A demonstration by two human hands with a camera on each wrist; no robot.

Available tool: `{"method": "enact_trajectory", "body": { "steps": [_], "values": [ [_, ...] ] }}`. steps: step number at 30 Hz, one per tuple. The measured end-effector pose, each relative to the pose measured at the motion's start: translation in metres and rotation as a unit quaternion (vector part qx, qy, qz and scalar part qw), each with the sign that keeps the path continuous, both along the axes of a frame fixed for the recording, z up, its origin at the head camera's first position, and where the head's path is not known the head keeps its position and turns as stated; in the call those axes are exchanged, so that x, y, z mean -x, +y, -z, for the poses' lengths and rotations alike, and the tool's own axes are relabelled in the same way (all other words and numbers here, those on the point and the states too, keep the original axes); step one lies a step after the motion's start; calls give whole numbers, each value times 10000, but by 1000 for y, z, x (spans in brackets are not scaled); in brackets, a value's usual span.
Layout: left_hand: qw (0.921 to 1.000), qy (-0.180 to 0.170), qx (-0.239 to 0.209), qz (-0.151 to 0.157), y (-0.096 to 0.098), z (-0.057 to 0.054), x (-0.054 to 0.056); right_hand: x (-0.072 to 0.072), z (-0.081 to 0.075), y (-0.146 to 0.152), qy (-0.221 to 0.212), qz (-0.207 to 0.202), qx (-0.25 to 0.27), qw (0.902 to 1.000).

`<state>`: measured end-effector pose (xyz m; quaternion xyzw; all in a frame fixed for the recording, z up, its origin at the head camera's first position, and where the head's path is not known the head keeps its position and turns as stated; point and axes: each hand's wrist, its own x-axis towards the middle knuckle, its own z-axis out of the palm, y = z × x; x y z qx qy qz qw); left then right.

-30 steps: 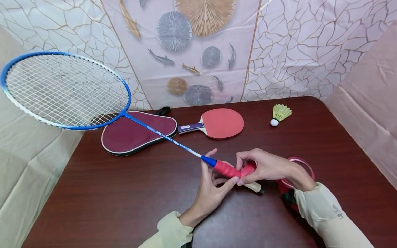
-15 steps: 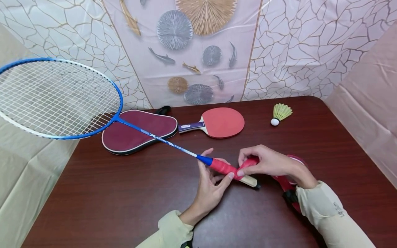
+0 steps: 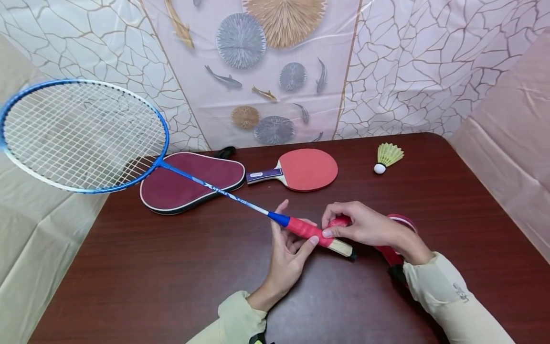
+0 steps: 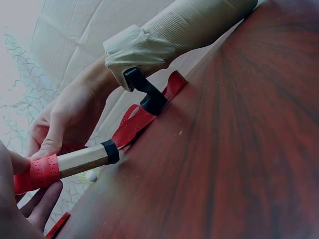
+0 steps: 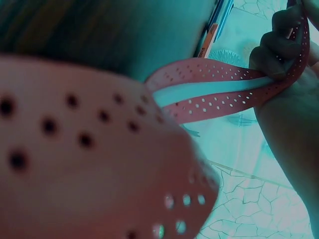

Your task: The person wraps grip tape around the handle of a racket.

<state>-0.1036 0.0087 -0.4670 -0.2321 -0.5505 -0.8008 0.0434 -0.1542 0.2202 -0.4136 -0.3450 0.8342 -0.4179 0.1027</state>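
pale drape (image 3: 34,248) at left, fish-print backdrop (image 3: 266,102) behind, pinkish drape (image 3: 511,138) at right; red-brown wood-grain table (image 3: 172,277) below. badminton racket (image 3: 215,188) is above it: blue-and-white head (image 3: 86,136) leftmost; left hand (image 3: 283,265) pinches the handle (image 3: 341,247) between thumb and fingers; red perforated overgrip (image 3: 302,228) round its upper part; right hand (image 3: 367,224) pinches the overgrip's loose length; pale wood bare toward black butt cap (image 3: 353,256).

Head view bright, wrist views dimmer
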Motion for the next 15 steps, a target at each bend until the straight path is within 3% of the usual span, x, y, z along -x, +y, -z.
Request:
{"method": "enact_trajectory", "body": {
  "steps": [4,11,15],
  "values": [
    [9999,-77,-74,23,1,7,2,2,3,3,-62,-47,-63,9999],
    [9994,311,-157,10,1,10,3,3,4,5,-191,6,-183,9997],
    [9995,285,-117,-8,1,9,3,2,3,4,-143,-32,-91,9999]
  ]
}}
